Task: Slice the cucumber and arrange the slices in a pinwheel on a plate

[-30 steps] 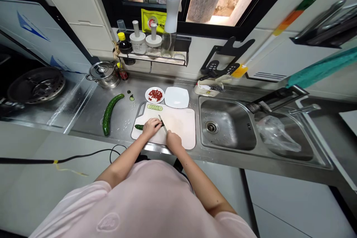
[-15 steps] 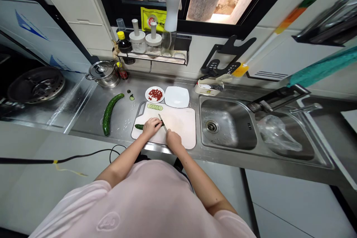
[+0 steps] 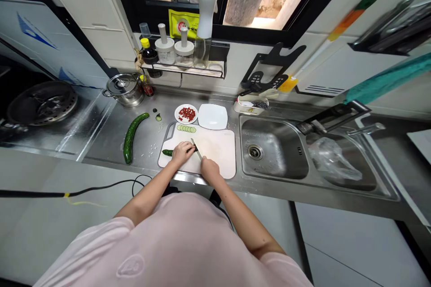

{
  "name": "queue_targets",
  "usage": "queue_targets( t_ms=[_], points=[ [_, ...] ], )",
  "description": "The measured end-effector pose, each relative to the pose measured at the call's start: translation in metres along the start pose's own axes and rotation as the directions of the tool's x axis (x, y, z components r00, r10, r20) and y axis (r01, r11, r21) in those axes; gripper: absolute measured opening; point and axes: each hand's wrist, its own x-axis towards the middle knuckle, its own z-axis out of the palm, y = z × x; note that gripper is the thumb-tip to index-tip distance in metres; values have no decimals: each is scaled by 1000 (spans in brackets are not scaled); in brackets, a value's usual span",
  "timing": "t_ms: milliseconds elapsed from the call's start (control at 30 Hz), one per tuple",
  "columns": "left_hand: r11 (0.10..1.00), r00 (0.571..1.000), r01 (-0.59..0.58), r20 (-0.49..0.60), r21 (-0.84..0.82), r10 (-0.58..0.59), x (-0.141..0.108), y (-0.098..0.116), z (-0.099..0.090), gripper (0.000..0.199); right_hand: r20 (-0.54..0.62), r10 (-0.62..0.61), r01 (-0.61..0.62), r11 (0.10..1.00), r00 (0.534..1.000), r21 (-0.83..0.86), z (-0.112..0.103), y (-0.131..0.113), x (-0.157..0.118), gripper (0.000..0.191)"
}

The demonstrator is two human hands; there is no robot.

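My left hand [image 3: 182, 154] is closed over a dark green cucumber [image 3: 167, 152] that lies on the white cutting board [image 3: 218, 154]. Its left end sticks out past my fingers, and the middle is covered by them. In my right hand [image 3: 209, 169] is the handle of a kitchen knife [image 3: 197, 149]; the blade slants up and left beside the cucumber's right end, close to my left fingertips. Whether the edge is in the cucumber I cannot make out. A row of overlapping cucumber slices [image 3: 186, 128] lies near the board's top edge.
Behind the board stand a plate of chopped red pieces [image 3: 186, 114] and a white square plate [image 3: 213, 116]. A whole cucumber [image 3: 133, 138] and small end scraps [image 3: 158, 117] lie left. Further left is a lidded pot [image 3: 124, 89]; a sink [image 3: 274, 148] is on the right.
The view has shifted slightly. Both hands, the knife and the cucumber keep nearly the same places on the board.
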Motion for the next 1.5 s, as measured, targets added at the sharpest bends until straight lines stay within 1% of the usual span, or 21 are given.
queue_targets(
  t_ms=[133,233,633,867,1000,1300,1500],
  points=[
    [1000,1000,4,5,-3,-4,0,-1,0,17,28,19,-19,1000,999,-4,5,6,-12,21],
    [1000,1000,10,8,-4,-10,0,-1,1,17,42,18,-18,1000,999,-14,6,7,-14,20],
    [1000,1000,15,17,2,-15,0,-1,0,18,11,14,-14,1000,1000,23,-8,-10,16,25],
    [1000,1000,4,-2,7,-4,0,0,1,17,-30,-5,6,999,1000,31,-12,-14,23,24],
    [1000,1000,8,-1,9,-8,0,1,0,17,-18,4,-4,1000,1000,28,-11,-13,19,25],
    [1000,1000,1,1,-5,-1,1,0,-1,17,-24,-4,4,1000,1000,0,7,3,1,22],
    [1000,1000,4,-5,-3,-4,0,0,-1,17,4,14,-14,1000,1000,-11,11,7,-9,21]
  ],
)
